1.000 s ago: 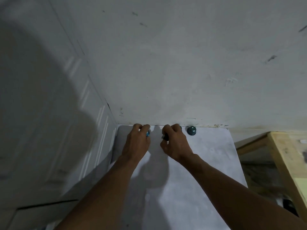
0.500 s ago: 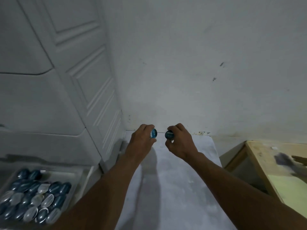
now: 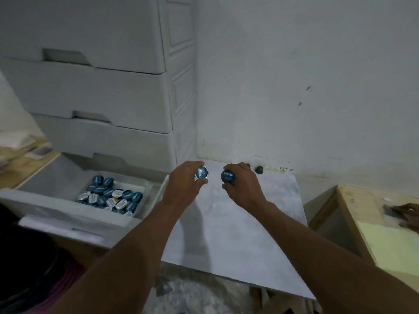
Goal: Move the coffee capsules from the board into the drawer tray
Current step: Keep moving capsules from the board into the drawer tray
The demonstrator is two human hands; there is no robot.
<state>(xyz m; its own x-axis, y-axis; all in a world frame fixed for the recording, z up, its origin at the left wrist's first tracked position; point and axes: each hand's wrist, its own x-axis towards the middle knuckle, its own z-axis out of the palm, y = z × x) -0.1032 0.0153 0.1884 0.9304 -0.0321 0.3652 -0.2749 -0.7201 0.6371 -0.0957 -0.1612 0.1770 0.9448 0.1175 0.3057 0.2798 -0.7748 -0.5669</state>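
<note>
Fingers of the left hand (image 3: 183,184) pinch a capsule (image 3: 201,172), the right hand (image 3: 244,189) a second capsule (image 3: 228,176); both just lifted off the board (image 3: 238,234), ready for the tray (image 3: 147,193) at left.

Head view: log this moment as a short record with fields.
left hand: pinches first capsule, blue
right hand: pinches second capsule, blue
board: pale; loose capsule lies at its far edge
drawer: open, left of the board
tray: inside the drawer, holds stored capsules, blue and white-topped
</note>
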